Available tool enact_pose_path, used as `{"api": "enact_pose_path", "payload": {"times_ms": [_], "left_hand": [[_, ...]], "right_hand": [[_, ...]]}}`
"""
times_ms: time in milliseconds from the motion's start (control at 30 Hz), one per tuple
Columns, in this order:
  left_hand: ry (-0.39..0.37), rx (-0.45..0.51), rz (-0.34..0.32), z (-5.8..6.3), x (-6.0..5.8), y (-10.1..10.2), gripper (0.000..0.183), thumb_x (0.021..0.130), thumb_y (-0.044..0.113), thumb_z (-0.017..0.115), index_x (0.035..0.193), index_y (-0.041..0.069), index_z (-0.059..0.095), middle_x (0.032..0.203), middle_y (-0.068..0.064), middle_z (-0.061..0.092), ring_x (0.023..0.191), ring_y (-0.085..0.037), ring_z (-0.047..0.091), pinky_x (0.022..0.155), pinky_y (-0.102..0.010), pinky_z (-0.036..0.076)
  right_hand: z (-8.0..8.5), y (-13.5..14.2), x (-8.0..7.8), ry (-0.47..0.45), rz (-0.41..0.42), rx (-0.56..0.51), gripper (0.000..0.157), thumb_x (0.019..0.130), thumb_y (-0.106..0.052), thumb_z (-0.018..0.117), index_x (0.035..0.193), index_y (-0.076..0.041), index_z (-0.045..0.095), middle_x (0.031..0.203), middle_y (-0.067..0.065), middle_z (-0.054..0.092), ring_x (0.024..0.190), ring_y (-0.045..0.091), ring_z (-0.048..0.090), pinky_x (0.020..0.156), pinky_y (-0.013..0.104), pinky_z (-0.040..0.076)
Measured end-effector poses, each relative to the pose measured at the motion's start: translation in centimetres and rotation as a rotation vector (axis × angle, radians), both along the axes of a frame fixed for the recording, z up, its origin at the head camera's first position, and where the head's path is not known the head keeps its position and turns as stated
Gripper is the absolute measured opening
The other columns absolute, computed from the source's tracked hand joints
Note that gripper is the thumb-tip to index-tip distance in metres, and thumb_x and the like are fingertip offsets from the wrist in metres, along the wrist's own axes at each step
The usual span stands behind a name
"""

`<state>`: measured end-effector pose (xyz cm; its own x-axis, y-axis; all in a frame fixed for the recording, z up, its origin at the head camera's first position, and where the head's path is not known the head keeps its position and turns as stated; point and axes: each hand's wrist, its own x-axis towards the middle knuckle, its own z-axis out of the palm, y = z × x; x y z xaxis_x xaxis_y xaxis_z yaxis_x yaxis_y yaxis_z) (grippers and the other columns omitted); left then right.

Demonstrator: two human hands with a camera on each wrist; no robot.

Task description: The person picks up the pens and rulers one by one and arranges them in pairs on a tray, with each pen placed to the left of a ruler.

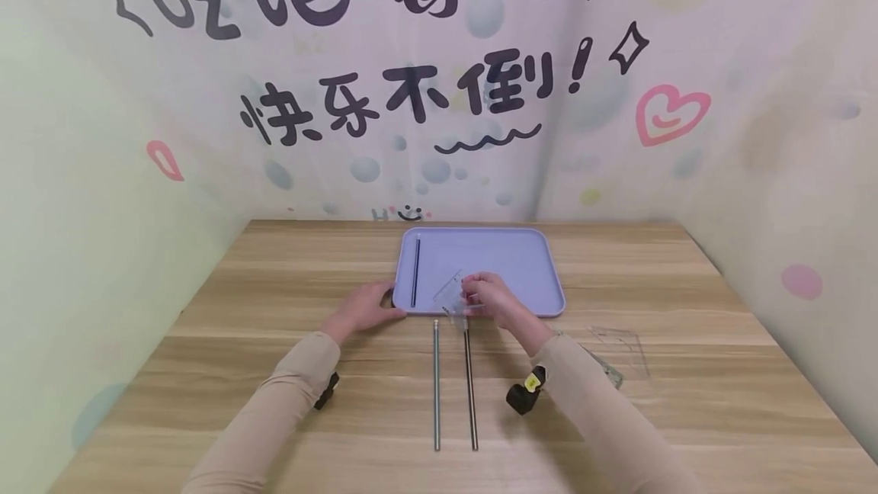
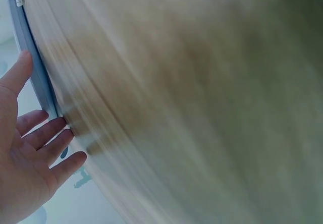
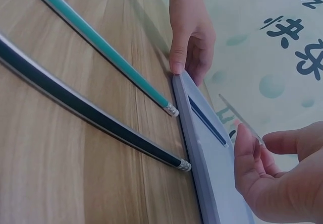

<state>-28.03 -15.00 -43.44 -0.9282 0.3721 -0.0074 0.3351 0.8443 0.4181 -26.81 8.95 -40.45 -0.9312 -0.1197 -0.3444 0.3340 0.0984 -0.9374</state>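
Observation:
In the head view my right hand pinches a clear set square with scale marks, tilted over the front part of the lilac tray. The right wrist view shows it nearly edge-on as a thin strip between thumb and fingers. My left hand touches the tray's front left corner, its fingers loosely spread in the left wrist view. A dark pencil lies along the tray's left side. Before the tray lie a teal pencil and a black striped pencil, their eraser ends toward it.
Right of my right forearm, another clear set square lies on the wooden table, near a greenish flat piece partly hidden by the sleeve. Behind the table hangs a printed cloth.

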Motion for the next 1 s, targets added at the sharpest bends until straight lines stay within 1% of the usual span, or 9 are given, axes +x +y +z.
{"api": "enact_pose_path", "payload": {"times_ms": [200, 467, 633, 767, 1000], "left_hand": [[-0.014, 0.005, 0.011, 0.0, 0.1, 0.1, 0.066, 0.080, 0.040, 0.066, 0.132, 0.005, 0.045, 0.132, -0.015, 0.048, 0.123, -0.031, 0.043, 0.103, -0.044, 0.034], [-0.028, 0.004, 0.019, 0.1, 0.1, 0.1, 0.065, 0.080, 0.039, 0.066, 0.132, 0.006, 0.045, 0.132, -0.014, 0.048, 0.123, -0.029, 0.042, 0.103, -0.043, 0.034], [-0.030, 0.011, 0.029, 0.1, 0.2, 0.2, 0.064, 0.080, 0.038, 0.067, 0.131, 0.006, 0.046, 0.131, -0.014, 0.049, 0.122, -0.029, 0.043, 0.102, -0.043, 0.035], [-0.019, 0.000, 0.021, 0.0, 0.1, 0.2, 0.065, 0.079, 0.039, 0.067, 0.131, 0.006, 0.046, 0.131, -0.014, 0.049, 0.122, -0.029, 0.044, 0.102, -0.043, 0.035], [-0.031, 0.007, 0.020, 0.0, 0.1, 0.2, 0.066, 0.080, 0.039, 0.067, 0.132, 0.005, 0.045, 0.133, -0.015, 0.047, 0.124, -0.030, 0.041, 0.104, -0.044, 0.033]], "right_hand": [[0.2, -0.3, -0.4, 0.009, -0.006, -0.014, 0.020, 0.092, -0.006, 0.047, 0.108, 0.004, 0.049, 0.088, 0.009, 0.051, 0.071, 0.013, 0.051, 0.054, 0.018, 0.050], [-0.2, -0.7, -1.1, 0.027, -0.020, -0.030, 0.018, 0.092, -0.004, 0.046, 0.107, 0.007, 0.048, 0.085, 0.009, 0.050, 0.068, 0.013, 0.051, 0.054, 0.019, 0.051], [-0.6, -0.9, -1.5, 0.029, -0.059, -0.034, 0.019, 0.092, -0.004, 0.046, 0.108, 0.006, 0.049, 0.086, 0.009, 0.050, 0.069, 0.014, 0.051, 0.054, 0.020, 0.051], [-1.0, -1.1, -1.9, 0.033, -0.095, -0.043, 0.018, 0.092, -0.004, 0.046, 0.107, 0.005, 0.049, 0.087, 0.010, 0.051, 0.069, 0.014, 0.051, 0.055, 0.021, 0.052], [-1.4, -1.1, -2.4, 0.035, -0.125, -0.039, 0.020, 0.092, -0.005, 0.046, 0.110, 0.004, 0.049, 0.089, 0.011, 0.052, 0.071, 0.015, 0.052, 0.056, 0.021, 0.053]]}}
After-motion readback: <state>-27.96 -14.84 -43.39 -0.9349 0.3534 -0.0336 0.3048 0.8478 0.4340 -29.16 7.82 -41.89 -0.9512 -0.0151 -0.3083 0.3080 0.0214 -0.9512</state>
